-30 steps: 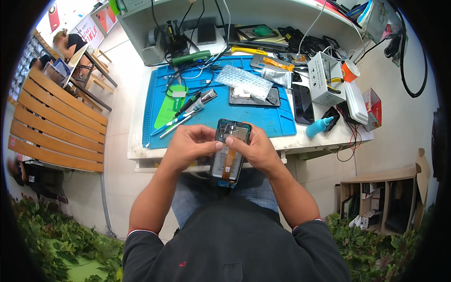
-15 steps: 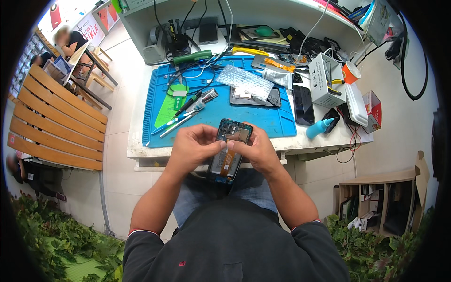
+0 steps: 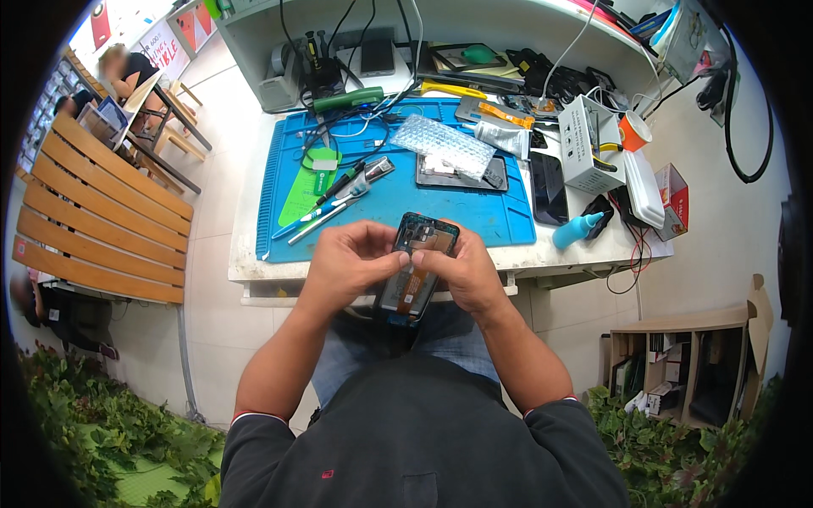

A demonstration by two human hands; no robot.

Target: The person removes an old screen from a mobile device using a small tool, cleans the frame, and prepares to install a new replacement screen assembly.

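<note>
An opened smartphone is held over my lap, in front of the bench edge, its inner side facing up. A battery and an orange-brown flex cable show in it, with the circuit board at its far end. My right hand wraps its right side, thumb pressed on the upper middle. My left hand is at the left side, its thumb tip on the phone beside the other thumb and its fingers curled. Whether the left fingers pinch some small part is hidden.
On the blue repair mat lie a screwdriver, tweezers, a brush, bubble wrap and a disassembled device. Right of it are a dark phone, a teal bottle and a white box. Cables hang at the back.
Both hands stay nearly in place on the phone. The phone has tilted very slightly, and the thumbs have barely shifted.
</note>
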